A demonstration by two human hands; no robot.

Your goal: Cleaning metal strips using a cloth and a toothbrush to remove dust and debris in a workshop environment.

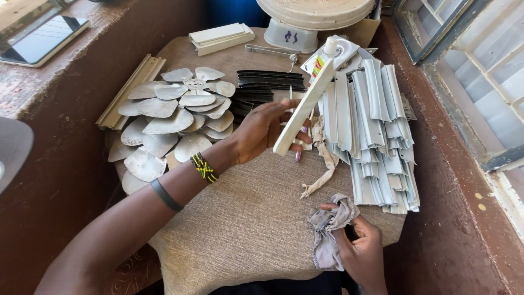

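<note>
My left hand [262, 130] grips a long pale plastic slat [303, 108], tilted up toward the far right over the middle of the cloth-covered table [245, 218]. My right hand [360, 248] is at the near right edge, closed on a crumpled grey rag [329, 229]. A small tube with a white cap [323, 59] stands just behind the slat's upper end. A thin pen-like tool [298, 155] lies under my left fingers.
A pile of grey slats [376, 125] fills the right side. Stacked metal fan blades [169, 123] lie at left, black strips [267, 82] behind. A twisted cloth strip [325, 164] lies at centre. White blocks [221, 37] and a fan base [292, 35] sit at the back. A window [480, 71] is right.
</note>
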